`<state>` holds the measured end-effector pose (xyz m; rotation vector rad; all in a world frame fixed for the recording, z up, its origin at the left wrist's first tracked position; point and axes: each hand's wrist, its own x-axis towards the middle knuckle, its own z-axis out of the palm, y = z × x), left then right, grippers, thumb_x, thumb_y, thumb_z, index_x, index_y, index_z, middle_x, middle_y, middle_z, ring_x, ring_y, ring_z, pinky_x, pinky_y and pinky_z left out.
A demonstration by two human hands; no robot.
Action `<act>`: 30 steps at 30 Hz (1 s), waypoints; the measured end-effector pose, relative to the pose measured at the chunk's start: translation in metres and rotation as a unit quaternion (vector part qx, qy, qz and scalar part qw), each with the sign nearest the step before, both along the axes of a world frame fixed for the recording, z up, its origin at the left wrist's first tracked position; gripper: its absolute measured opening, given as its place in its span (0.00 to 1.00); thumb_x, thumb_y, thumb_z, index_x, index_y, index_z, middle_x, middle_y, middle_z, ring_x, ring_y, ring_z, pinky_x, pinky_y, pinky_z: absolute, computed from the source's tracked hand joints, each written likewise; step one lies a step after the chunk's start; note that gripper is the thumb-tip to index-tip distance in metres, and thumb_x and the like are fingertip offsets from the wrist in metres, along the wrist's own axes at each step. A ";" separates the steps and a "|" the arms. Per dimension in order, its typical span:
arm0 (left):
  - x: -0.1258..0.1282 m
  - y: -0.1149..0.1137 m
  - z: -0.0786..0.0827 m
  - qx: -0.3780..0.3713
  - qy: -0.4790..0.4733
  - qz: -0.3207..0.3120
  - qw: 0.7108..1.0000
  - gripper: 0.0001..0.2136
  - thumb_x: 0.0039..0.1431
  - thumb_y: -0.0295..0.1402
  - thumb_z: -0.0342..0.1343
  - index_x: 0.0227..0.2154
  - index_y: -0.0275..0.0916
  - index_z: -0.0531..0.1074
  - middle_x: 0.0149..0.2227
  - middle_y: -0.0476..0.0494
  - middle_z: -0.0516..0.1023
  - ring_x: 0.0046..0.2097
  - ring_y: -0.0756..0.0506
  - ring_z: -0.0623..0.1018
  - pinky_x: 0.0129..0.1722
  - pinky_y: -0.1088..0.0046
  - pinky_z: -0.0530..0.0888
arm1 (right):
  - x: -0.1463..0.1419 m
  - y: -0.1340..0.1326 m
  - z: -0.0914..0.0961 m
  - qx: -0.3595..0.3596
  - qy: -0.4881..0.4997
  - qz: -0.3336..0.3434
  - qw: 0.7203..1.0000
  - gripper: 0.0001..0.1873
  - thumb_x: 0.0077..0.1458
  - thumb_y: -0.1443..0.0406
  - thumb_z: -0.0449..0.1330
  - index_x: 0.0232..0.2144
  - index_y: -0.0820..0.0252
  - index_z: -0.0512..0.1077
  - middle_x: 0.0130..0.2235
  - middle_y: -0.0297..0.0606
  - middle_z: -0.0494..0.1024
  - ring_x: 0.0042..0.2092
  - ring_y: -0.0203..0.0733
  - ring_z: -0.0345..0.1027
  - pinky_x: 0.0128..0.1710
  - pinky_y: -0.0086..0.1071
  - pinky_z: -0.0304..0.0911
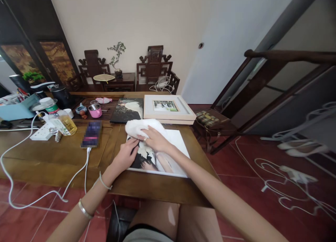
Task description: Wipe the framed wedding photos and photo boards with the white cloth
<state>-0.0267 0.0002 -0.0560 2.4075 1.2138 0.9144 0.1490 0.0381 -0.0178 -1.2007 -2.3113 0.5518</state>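
A large photo panel (178,151) with a white edge lies flat near the front of the wooden table (149,189). On its far left part rests a folded, fluffy white cloth (136,127). My right hand (156,138) is on the cloth, fingers bent over its near side and a ring on one finger. At the panel's left edge, my left hand (127,153) rests with fingertips against the picture's surface, close to the cloth. Its thumb and fingers are apart. The cloth and both hands hide much of the printed picture.
Behind the panel lie a dark photo panel (128,109) and a light-wood picture frame (169,110). Left are a phone (91,134) on a white cable, a tilted bottle (61,119), a power strip (42,131) and a pink cup (95,110). Cables (283,182) trail across the floor.
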 end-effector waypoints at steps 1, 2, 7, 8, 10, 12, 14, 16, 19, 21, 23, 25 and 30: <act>0.000 0.000 -0.002 0.001 -0.001 0.002 1.000 0.17 0.63 0.27 0.46 0.53 0.36 0.69 0.57 0.36 0.70 0.60 0.40 0.67 0.60 0.59 0.65 | 0.013 -0.005 -0.001 -0.008 -0.005 -0.016 1.000 0.18 0.61 0.61 0.47 0.48 0.56 0.72 0.55 0.38 0.73 0.60 0.49 0.60 0.63 0.47 0.44; 0.000 0.000 -0.003 0.000 -0.001 0.005 1.000 0.18 0.63 0.27 0.46 0.54 0.36 0.69 0.58 0.36 0.69 0.61 0.40 0.66 0.61 0.58 0.64 | 0.028 -0.009 -0.003 -0.014 -0.012 -0.035 0.999 0.18 0.61 0.61 0.48 0.47 0.56 0.72 0.55 0.38 0.73 0.61 0.50 0.58 0.63 0.47 0.45; -0.001 0.000 -0.008 -0.023 0.011 0.018 1.000 0.20 0.63 0.28 0.44 0.57 0.36 0.66 0.61 0.36 0.64 0.64 0.41 0.62 0.62 0.57 0.61 | 0.105 -0.015 -0.015 -0.025 -0.033 -0.129 0.991 0.18 0.59 0.56 0.49 0.45 0.56 0.73 0.54 0.41 0.74 0.61 0.55 0.57 0.59 0.50 0.53; -0.001 0.000 -0.007 -0.025 0.014 0.018 0.999 0.20 0.63 0.28 0.44 0.57 0.35 0.66 0.61 0.36 0.64 0.64 0.42 0.62 0.62 0.57 0.61 | 0.116 -0.015 -0.018 -0.025 -0.037 -0.146 0.988 0.19 0.59 0.56 0.49 0.44 0.56 0.73 0.53 0.42 0.74 0.61 0.56 0.58 0.59 0.51 0.54; -0.001 0.000 -0.007 -0.024 0.018 0.020 0.999 0.20 0.63 0.28 0.44 0.57 0.35 0.66 0.61 0.36 0.64 0.64 0.42 0.62 0.62 0.58 0.61 | 0.129 -0.021 -0.021 -0.020 -0.047 -0.171 0.984 0.18 0.58 0.57 0.50 0.43 0.58 0.73 0.52 0.45 0.75 0.61 0.58 0.57 0.58 0.53 0.55; -0.001 0.000 -0.007 -0.018 0.017 0.024 0.999 0.20 0.63 0.29 0.44 0.57 0.36 0.66 0.61 0.37 0.64 0.64 0.43 0.62 0.62 0.58 0.61 | 0.131 -0.037 -0.023 0.004 -0.054 -0.162 0.985 0.15 0.56 0.59 0.51 0.39 0.58 0.74 0.54 0.46 0.73 0.63 0.58 0.54 0.60 0.55 0.53; -0.001 0.000 -0.007 -0.014 0.016 0.024 0.999 0.20 0.63 0.29 0.44 0.57 0.37 0.66 0.61 0.37 0.64 0.64 0.43 0.62 0.62 0.58 0.61 | 0.124 -0.065 -0.023 0.046 -0.057 -0.114 0.991 0.11 0.54 0.64 0.51 0.33 0.58 0.73 0.58 0.46 0.69 0.64 0.56 0.53 0.62 0.56 0.48; -0.001 0.000 -0.008 -0.011 0.014 0.024 1.000 0.19 0.63 0.29 0.44 0.57 0.36 0.66 0.61 0.37 0.64 0.63 0.42 0.62 0.62 0.58 0.61 | 0.113 -0.099 -0.022 0.088 -0.058 -0.057 0.993 0.09 0.52 0.68 0.51 0.27 0.58 0.71 0.61 0.47 0.64 0.64 0.54 0.53 0.63 0.57 0.45; 0.000 0.000 -0.008 -0.007 0.008 0.025 1.000 0.19 0.63 0.29 0.44 0.56 0.37 0.67 0.61 0.38 0.63 0.63 0.42 0.62 0.62 0.58 0.62 | 0.103 -0.150 -0.017 0.111 -0.060 -0.010 0.992 0.10 0.48 0.72 0.51 0.26 0.57 0.70 0.62 0.45 0.62 0.64 0.52 0.52 0.64 0.58 0.44; 0.000 0.000 -0.008 -0.003 0.011 0.023 1.000 0.19 0.64 0.29 0.44 0.56 0.36 0.66 0.61 0.37 0.64 0.63 0.42 0.62 0.62 0.57 0.62 | 0.102 -0.171 -0.013 0.097 -0.058 0.009 0.994 0.10 0.49 0.72 0.51 0.27 0.56 0.71 0.62 0.42 0.63 0.65 0.52 0.50 0.63 0.57 0.48; 0.000 0.000 -0.008 0.000 0.016 0.020 1.000 0.19 0.64 0.29 0.44 0.56 0.35 0.67 0.61 0.36 0.64 0.63 0.42 0.62 0.62 0.57 0.62 | 0.105 -0.176 -0.011 0.064 -0.060 0.008 0.996 0.10 0.53 0.69 0.52 0.28 0.55 0.72 0.61 0.40 0.65 0.66 0.51 0.47 0.61 0.55 0.54; 0.000 0.000 -0.008 0.000 0.013 0.021 1.000 0.19 0.64 0.29 0.44 0.56 0.35 0.67 0.61 0.36 0.65 0.63 0.42 0.62 0.62 0.57 0.62 | 0.111 -0.163 -0.013 0.027 -0.065 -0.015 0.997 0.11 0.58 0.64 0.51 0.30 0.55 0.73 0.60 0.41 0.66 0.66 0.52 0.46 0.59 0.53 0.58; -0.001 0.000 -0.007 -0.005 0.010 0.017 1.000 0.19 0.64 0.30 0.44 0.55 0.35 0.68 0.61 0.37 0.64 0.63 0.42 0.62 0.62 0.58 0.61 | 0.118 -0.080 -0.022 -0.020 -0.053 -0.099 0.993 0.17 0.59 0.58 0.50 0.43 0.59 0.73 0.58 0.47 0.70 0.66 0.55 0.46 0.60 0.52 0.55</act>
